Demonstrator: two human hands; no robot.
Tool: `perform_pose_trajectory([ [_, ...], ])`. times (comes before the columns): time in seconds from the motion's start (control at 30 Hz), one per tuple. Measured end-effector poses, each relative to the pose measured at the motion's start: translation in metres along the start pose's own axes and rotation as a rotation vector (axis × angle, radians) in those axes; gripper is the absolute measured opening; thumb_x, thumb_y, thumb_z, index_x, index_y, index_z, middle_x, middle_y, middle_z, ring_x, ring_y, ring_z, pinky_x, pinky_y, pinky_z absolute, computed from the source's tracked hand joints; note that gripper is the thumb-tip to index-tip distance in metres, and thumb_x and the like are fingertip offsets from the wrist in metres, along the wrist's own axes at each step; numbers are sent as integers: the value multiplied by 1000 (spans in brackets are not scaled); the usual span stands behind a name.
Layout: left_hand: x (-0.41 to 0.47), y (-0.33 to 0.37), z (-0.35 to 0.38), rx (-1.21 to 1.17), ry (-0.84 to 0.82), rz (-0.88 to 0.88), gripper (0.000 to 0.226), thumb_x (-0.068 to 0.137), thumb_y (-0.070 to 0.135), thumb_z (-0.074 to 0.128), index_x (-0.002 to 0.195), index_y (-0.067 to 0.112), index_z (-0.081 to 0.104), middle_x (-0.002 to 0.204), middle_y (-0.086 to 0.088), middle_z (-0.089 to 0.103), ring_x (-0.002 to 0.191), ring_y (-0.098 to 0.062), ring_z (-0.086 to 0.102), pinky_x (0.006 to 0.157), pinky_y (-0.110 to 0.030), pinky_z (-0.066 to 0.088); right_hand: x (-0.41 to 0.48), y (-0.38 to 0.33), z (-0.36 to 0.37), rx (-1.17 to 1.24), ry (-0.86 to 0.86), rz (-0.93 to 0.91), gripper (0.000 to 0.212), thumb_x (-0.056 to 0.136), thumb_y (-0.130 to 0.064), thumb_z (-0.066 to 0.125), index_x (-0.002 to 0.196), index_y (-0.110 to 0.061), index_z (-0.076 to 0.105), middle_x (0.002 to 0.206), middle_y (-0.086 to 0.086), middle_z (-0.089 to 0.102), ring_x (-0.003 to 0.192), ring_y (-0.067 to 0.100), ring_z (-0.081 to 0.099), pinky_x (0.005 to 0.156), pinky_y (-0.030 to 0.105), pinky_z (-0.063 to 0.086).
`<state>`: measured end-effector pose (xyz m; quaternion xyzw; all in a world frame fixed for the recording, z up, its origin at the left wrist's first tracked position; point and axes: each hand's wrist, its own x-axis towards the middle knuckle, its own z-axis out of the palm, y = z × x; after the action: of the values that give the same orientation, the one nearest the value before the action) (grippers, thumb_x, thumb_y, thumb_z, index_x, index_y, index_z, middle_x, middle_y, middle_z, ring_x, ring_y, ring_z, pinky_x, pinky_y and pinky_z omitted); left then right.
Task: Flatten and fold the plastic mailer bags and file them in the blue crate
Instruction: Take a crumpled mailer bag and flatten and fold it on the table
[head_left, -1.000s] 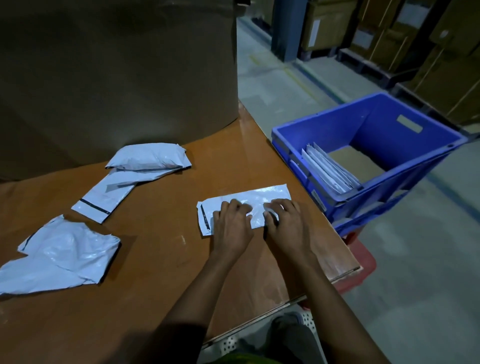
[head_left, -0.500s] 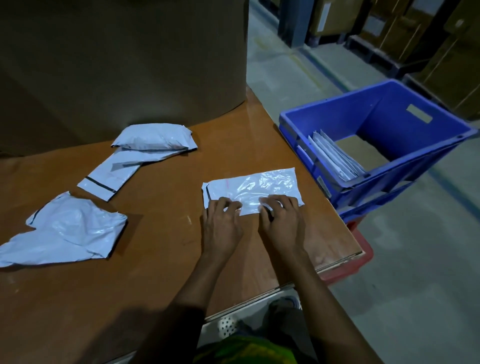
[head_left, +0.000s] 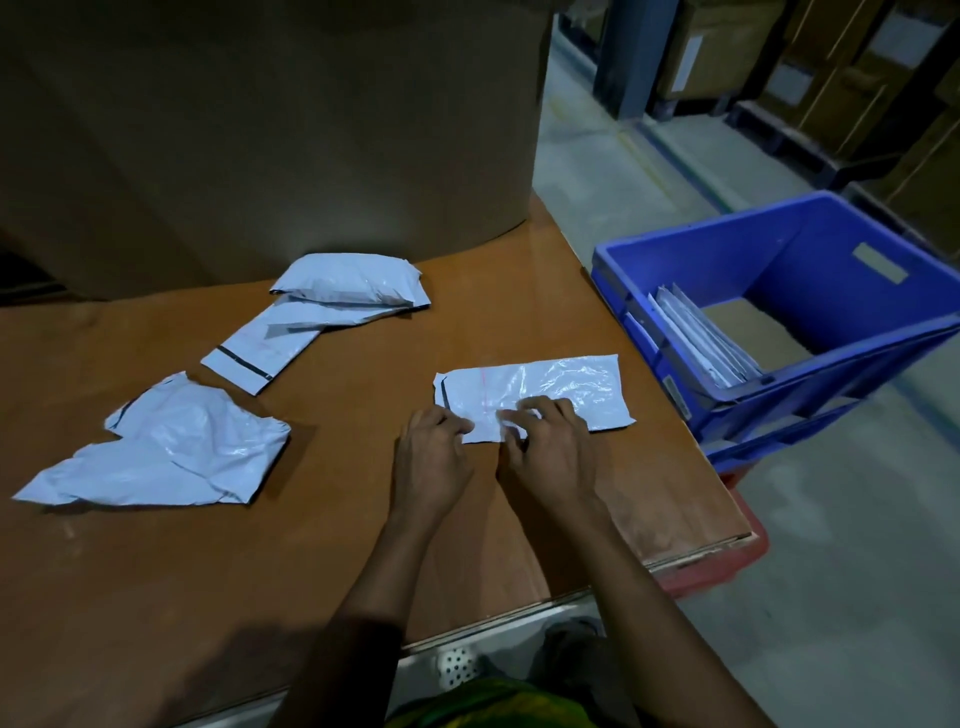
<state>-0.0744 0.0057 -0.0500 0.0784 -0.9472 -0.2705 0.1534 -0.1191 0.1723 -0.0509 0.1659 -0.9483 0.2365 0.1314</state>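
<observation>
Mailer bag (head_left: 561, 382) flat on wooden table (head_left: 363, 545), near its right edge, just beside tilted blue crate (head_left: 810, 410). Left hand (head_left: 434, 460) and right hand (head_left: 553, 457) side by side at bag's near edge, fingers curled, pinching the plastic. Folded bags (head_left: 701, 343) filed upright against crate's near wall. Farther left on table: crumpled bag (head_left: 171, 452), flat bag with black strip (head_left: 260, 351), puffy bag (head_left: 348, 280) overlapping its far end. Behind these, large cardboard box (head_left: 260, 130).
</observation>
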Motion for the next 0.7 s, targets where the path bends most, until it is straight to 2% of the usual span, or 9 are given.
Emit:
perform_pose_trajectory([
  [0.13,25,10,-2,-50,51,-10,32,86,-3,62,104,16,79,104,-2,70,103,-26,58,90,-39,48,33,-5,-9,-2,-51,-84,19,93,-36,69,107,-31,80,118,-2,72,112,24,60,86,40,45],
  [0.33,37,4,6,96,-82,43,24,92,10,62,113,14,75,117,-3,66,117,-30,55,97,-39,43,30,-1,4,27,-95,-7,39,97,-44,48,123,-31,74,127,-5,67,120,20,54,96,40,43],
  [0.47,50,16,0,169,-100,35,33,88,6,61,114,18,77,120,-1,71,115,-26,57,98,-33,36,42,12,-9,151,-177,-30,34,100,-37,52,125,-29,74,133,-1,67,124,24,53,99,40,43],
  [0.53,51,28,5,117,-74,108,36,91,4,60,121,15,74,131,-5,69,125,-29,57,105,-36,34,47,25,-16,168,-117,-3,35,102,-32,52,128,-22,73,136,4,66,127,27,54,103,41,43],
  [0.57,51,32,10,106,-72,169,37,96,8,56,131,15,68,143,-6,62,135,-30,51,112,-41,32,47,34,-17,153,-85,16,38,102,-32,49,130,-19,71,140,7,63,131,29,53,107,43,43],
  [0.63,52,39,23,147,-97,256,46,108,27,40,153,20,48,164,-2,38,155,-29,26,124,-48,17,43,48,-17,147,-84,40,44,105,-36,43,140,-17,62,152,8,53,144,30,44,117,47,37],
  [0.7,54,38,36,227,-166,266,57,110,45,20,164,27,23,172,2,13,160,-26,0,127,-50,2,36,57,-14,129,-160,56,50,109,-44,36,153,-22,48,166,5,34,156,26,23,126,46,23],
])
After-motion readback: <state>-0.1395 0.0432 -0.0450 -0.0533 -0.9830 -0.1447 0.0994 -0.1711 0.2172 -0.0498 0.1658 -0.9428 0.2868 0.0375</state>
